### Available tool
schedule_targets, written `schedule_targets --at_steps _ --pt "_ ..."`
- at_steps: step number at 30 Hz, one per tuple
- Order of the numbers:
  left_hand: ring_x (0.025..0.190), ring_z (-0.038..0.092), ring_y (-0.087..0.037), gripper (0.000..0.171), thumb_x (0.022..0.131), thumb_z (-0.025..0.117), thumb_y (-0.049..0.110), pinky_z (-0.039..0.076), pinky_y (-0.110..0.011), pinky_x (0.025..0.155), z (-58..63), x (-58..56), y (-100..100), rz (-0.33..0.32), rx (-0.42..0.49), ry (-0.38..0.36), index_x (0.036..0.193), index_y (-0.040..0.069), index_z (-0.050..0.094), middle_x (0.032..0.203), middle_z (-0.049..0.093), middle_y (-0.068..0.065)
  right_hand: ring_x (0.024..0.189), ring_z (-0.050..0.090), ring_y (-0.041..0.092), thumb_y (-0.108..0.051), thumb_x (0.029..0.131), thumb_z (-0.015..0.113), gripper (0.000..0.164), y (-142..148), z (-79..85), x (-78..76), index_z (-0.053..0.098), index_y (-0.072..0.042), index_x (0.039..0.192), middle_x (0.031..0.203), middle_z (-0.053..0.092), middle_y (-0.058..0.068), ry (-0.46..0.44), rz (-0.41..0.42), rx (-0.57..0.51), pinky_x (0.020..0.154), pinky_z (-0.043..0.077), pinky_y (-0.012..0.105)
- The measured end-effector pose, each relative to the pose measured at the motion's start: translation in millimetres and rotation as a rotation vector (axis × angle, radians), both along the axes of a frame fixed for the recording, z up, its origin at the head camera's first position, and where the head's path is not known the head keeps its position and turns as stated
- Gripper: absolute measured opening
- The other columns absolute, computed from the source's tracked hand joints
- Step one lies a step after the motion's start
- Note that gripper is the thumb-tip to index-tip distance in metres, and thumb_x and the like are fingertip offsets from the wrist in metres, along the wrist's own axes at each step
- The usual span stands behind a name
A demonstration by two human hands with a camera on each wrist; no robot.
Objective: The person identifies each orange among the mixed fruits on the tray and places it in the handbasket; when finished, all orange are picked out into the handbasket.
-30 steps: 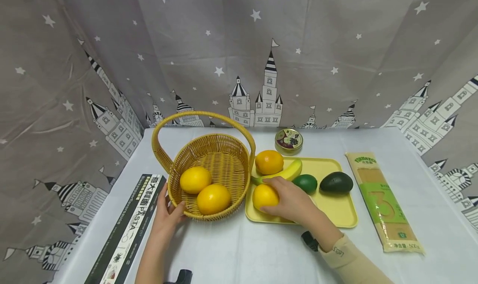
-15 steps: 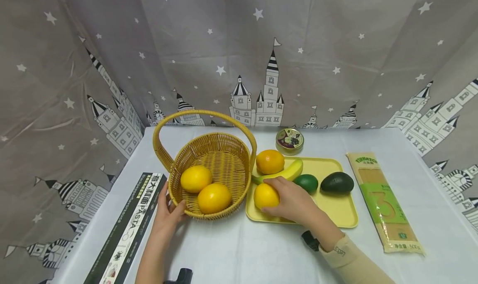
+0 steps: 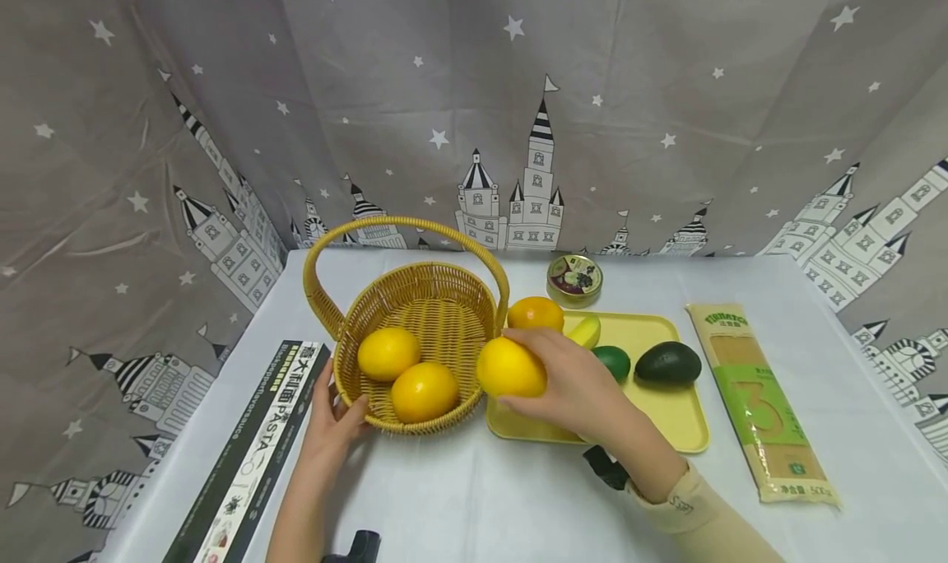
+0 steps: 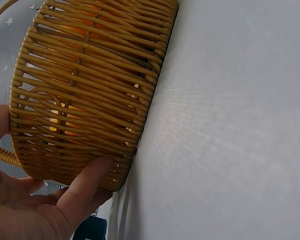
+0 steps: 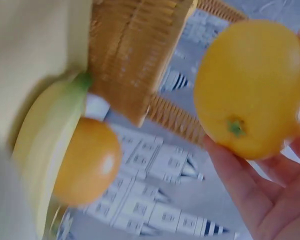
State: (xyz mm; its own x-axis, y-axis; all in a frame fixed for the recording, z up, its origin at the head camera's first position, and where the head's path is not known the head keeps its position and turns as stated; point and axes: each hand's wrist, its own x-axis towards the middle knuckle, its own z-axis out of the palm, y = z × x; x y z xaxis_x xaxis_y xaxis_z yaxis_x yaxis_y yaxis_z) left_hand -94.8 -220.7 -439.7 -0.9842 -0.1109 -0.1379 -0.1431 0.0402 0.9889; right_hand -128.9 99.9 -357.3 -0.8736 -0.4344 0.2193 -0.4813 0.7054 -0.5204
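My right hand [image 3: 573,382] grips a yellow-toned orange [image 3: 509,369], raised above the left part of the yellow tray [image 3: 677,421] and close to the wicker basket [image 3: 444,320]. In the right wrist view the held orange [image 5: 250,90] shows its green stem end, with fingers around its side. My left hand [image 3: 335,431] holds the basket by its front left side, thumb at the rim. Its fingers lie against the woven wall in the left wrist view. Inside the basket are two similar yellow fruits [image 3: 388,355]. On the tray, the right hand partly hides a banana [image 3: 585,332].
Another orange [image 3: 536,314], a green fruit [image 3: 613,361] and an avocado [image 3: 668,363] lie on the tray. Behind it stands a round tin [image 3: 573,280]. A pasta packet [image 3: 763,407] lies at right, a pasta box [image 3: 248,456] at left. The basket's tall handle [image 3: 407,221] arches overhead.
My right hand has lifted the orange off the tray and moved it left, towards the basket's right rim. The left hand and basket have stayed in place.
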Motion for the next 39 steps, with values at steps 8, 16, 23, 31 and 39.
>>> schedule_targets --at_steps 8,16,23,31,39 --pt "0.132 0.035 -0.041 0.083 0.099 0.047 0.002 0.056 -0.026 0.083 -1.0 -0.5 -2.2 0.008 -0.004 -0.002 0.155 0.026 -0.009 0.158 0.004 -0.021 0.116 0.052 0.015 -0.049 0.078 0.074 0.073 -59.4 -5.2 -23.9 0.049 -0.02 0.14 0.133 0.053 -0.002 0.023 0.063 -0.077 0.093 0.049 0.034" --pt "0.132 0.035 -0.042 0.083 0.099 0.047 0.003 0.056 -0.028 0.083 -2.4 0.5 -0.7 0.004 -0.009 -0.008 0.155 0.028 -0.009 0.157 0.006 -0.022 0.111 0.055 0.029 -0.045 0.082 0.073 0.073 -95.0 -21.9 -51.0 0.045 -0.018 0.143 0.134 0.05 0.008 0.017 0.003 0.054 0.087 0.053 0.044" --pt "0.131 0.035 -0.043 0.083 0.098 0.048 0.002 0.056 -0.028 0.082 -1.7 0.5 -0.2 0.009 -0.008 0.002 0.155 0.025 -0.008 0.156 0.007 -0.024 0.109 0.055 0.032 -0.045 0.083 0.071 0.072 -104.8 -28.6 -61.4 0.044 -0.018 0.143 0.133 0.05 0.01 0.004 -0.016 0.142 0.081 0.055 0.044" --pt "0.13 0.037 -0.042 0.084 0.098 0.048 0.002 0.057 -0.028 0.081 -1.1 0.6 0.6 0.014 0.003 0.006 0.155 0.025 -0.008 0.156 0.008 -0.022 0.106 0.055 0.031 -0.046 0.085 0.069 0.071 -109.8 -35.4 -66.6 0.043 -0.015 0.143 0.13 0.05 0.011 -0.052 -0.035 0.157 0.085 0.053 0.043" --pt "0.13 0.037 -0.042 0.083 0.098 0.048 0.003 0.057 -0.028 0.081 -1.3 1.4 0.6 0.009 -0.007 0.005 0.155 0.025 -0.008 0.156 0.007 -0.022 0.111 0.054 0.035 -0.046 0.086 0.068 0.074 -113.2 -37.2 -68.3 0.042 -0.009 0.144 0.132 0.049 0.016 -0.129 -0.052 0.188 0.093 0.05 0.044"
